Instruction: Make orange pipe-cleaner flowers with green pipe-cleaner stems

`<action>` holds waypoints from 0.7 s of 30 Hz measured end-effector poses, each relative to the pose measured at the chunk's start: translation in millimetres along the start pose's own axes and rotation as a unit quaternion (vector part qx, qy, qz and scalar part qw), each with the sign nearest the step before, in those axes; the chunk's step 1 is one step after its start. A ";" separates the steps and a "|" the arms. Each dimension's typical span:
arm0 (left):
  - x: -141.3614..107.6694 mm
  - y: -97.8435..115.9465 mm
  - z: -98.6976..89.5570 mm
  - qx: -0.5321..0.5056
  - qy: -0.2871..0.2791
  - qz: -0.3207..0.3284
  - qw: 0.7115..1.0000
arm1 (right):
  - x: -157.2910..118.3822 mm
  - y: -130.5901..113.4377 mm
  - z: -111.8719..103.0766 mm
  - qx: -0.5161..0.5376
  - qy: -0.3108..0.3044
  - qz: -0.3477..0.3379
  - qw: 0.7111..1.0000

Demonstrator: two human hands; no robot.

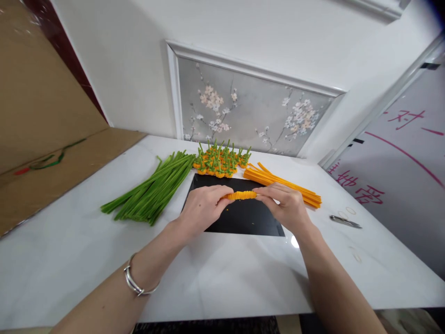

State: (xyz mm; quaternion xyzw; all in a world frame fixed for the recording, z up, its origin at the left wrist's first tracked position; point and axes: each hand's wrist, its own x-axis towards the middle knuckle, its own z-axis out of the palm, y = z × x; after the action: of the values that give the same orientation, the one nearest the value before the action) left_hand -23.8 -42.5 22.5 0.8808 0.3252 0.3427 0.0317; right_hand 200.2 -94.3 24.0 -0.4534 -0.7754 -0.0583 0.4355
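Note:
A coiled orange pipe cleaner (242,195) is stretched between my two hands above a black mat (239,222). My left hand (205,204) pinches its left end, and my right hand (287,202) pinches its right end. Behind the mat stand several small orange pieces with upright green stems (220,160), grouped close together. To the left lies a bundle of green pipe cleaners (153,190). On the right, partly behind my right hand, is a bundle of straight orange pipe cleaners (278,180).
A pair of small metal snips (345,221) lies at the right, with thin pale rings (351,210) near it. Brown cardboard (69,162) borders the white table (76,273) on the left. A whiteboard (399,162) stands at the right, and a wall with a framed flower panel (250,102) at the back.

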 end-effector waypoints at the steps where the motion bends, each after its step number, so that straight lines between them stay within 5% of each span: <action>1: 0.1 0.3 -0.4 0.003 0.002 -0.004 1.000 | -0.2 0.1 0.3 -0.005 -0.001 0.003 1.000; 8: -0.3 3.3 -0.7 -0.019 -0.040 0.005 0.999 | -1.3 -1.9 2.9 -0.012 -0.020 0.005 1.000; 21: 2.2 10.3 1.7 -0.224 -0.063 -0.118 0.965 | -0.4 -4.9 2.6 0.011 -0.016 0.016 1.000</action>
State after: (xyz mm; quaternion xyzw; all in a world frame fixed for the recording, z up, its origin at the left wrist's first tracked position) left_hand -15.9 -49.0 25.4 0.8265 0.3388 0.3442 0.2893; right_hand 195.0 -96.1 23.6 -0.4622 -0.7753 -0.0359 0.4290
